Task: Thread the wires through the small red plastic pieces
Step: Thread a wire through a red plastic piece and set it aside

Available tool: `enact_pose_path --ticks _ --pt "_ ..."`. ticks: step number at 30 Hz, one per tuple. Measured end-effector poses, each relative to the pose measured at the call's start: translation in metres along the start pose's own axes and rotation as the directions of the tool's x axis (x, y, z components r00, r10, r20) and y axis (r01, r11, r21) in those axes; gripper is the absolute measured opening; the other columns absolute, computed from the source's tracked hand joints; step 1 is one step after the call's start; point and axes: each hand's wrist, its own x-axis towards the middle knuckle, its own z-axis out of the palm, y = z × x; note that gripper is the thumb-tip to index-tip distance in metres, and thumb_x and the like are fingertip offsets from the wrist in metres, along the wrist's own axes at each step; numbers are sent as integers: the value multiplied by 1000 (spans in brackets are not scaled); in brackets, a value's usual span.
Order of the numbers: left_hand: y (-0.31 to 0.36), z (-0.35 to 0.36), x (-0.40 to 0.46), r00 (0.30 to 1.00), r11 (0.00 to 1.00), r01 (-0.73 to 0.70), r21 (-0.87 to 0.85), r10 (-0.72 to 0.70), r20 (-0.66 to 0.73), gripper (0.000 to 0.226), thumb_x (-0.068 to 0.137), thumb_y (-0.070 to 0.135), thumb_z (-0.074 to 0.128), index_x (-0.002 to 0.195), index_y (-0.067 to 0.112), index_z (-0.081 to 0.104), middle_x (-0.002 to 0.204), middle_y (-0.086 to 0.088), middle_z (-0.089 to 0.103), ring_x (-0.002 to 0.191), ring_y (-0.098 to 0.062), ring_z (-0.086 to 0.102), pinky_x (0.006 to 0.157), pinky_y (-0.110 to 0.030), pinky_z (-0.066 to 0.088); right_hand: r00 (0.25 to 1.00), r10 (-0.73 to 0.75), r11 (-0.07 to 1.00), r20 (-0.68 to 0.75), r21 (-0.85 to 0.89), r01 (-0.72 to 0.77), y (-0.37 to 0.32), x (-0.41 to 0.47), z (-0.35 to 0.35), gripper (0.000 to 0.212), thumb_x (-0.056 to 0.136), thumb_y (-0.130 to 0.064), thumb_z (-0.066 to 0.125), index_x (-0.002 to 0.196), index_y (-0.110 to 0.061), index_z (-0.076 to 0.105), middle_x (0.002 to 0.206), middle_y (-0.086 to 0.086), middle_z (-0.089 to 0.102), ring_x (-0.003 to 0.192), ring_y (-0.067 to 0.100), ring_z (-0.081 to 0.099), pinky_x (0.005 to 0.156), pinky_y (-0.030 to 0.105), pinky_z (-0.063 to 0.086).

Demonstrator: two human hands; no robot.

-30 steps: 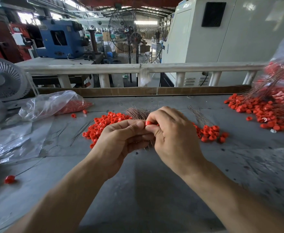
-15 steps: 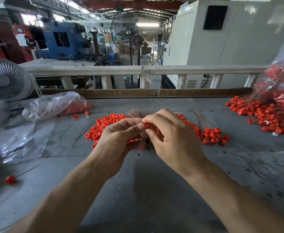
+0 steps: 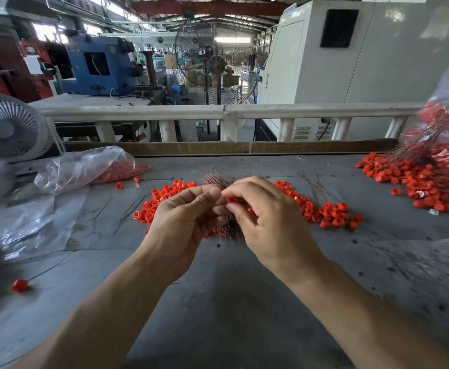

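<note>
- Two hands meet above the grey surface (image 3: 218, 302).
- Right hand (image 3: 268, 222) fingers pinch one red piece (image 3: 231, 200).
- Left hand (image 3: 183, 222) fingers grip the wire bundle (image 3: 230, 225).

1. One view only: a wide-angle camera worn on the person's head. No second view exists, so no overlap applies.
2. It faces forward and tilts down across the grey table (image 3: 218, 302).
3. Both forearms enter from the bottom edge. The left hand (image 3: 183, 222) and right hand (image 3: 268, 222) meet near frame centre, close to the lens.
4. The far table edge and the white railing (image 3: 226, 113) cross mid-frame. The workshop hall fills the upper part.
5. Straight lines bow toward the frame edges.
</note>
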Motion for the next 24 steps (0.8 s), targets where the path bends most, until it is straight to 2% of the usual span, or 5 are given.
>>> enact_pose_path --ticks 5,11,13,18,24 --pt "2 -3 -1 1000 998 1 64 0 -19 18 81 16 73 94 3 72 80 -12 68 68 -17 65 62 -25 58 998 54 994 39 88 -57 2 0 2 23 91 -6 75 113 -13 73 106 -6 69 99 6 64 89 21 52" --pt "4 -3 -2 998 996 28 87 -24 -53 20 80 19 75 93 4 73 84 -11 72 69 -17 66 60 -26 58 992 113 989 51 92 -117 4 0 2 18 90 -10 75 108 -14 75 101 -8 67 94 3 62 84 7 44" --pt "3 -4 -1 996 995 39 88 -32 -81 25 81 22 74 97 2 72 84 -11 72 69 -17 66 61 -26 58 992 105 991 75 81 -111 6 0 2 17 90 -10 75 105 -16 75 100 -9 65 92 3 61 82 9 44" --pt "5 -10 1 980 993 65 97 -45 -196 21 98 20 64 102 0 70 87 -17 73 72 -23 72 62 -30 61 978 107 994 181 -20 -105 12 -1 -2 14 89 -12 74 100 -21 72 98 -12 61 82 4 55 74 29 52" --pt "6 -10 1 966 996 68 58 -51 -253 18 100 13 60 99 -2 69 92 -22 76 80 -28 77 62 -30 62 961 76 995 266 -90 -54 11 -1 -4 15 90 -11 72 99 -22 68 99 -15 60 84 -3 44 74 16 44"
